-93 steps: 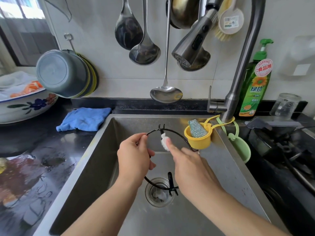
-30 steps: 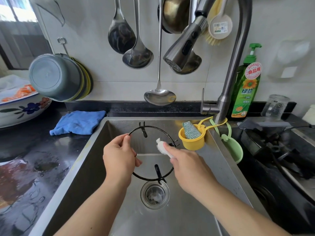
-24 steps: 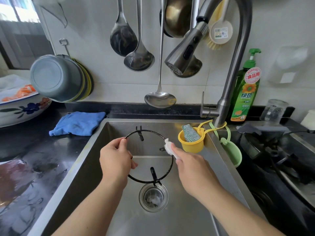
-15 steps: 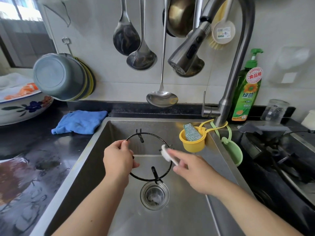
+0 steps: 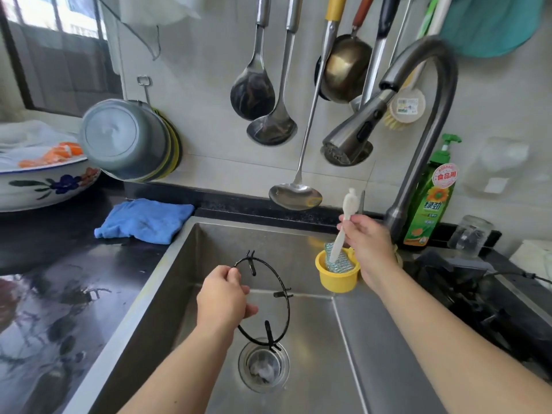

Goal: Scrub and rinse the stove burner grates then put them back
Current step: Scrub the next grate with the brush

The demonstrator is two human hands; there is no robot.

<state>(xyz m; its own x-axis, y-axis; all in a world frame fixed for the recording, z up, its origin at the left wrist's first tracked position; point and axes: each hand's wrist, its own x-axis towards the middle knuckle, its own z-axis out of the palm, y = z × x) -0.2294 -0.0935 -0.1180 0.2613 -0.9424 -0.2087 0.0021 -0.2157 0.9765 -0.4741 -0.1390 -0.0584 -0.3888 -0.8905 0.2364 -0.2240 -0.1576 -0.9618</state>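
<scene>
**Grate held over the sink while the brush goes into its cup**

A person stands at a steel sink (image 5: 185, 264). The left hand (image 5: 224, 300) holds a thin black ring-shaped burner grate (image 5: 285, 291) tilted on edge above the basin, its lowest prong just over the drain strainer (image 5: 264, 364). The right hand (image 5: 366, 245) holds a small white brush (image 5: 343, 225) upright, bristle head up, with the handle end dipping into a yellow cup (image 5: 337, 276) that hangs at the back right of the sink and already holds a scouring pad (image 5: 339, 259).

Risks, as a judgement: the grate is pinched at one point on its rim only, so a wet grip could let it swing or drop and clatter against the steel. The brush could catch on the pad and tip out of the crowded cup. The faucet (image 5: 352, 135) is not running, so rinsing looks not yet done.

Left hand: fingers curled closed around the grate's wire rim. Right hand: thumb and fingers closed narrowly on the middle of the brush handle.
</scene>
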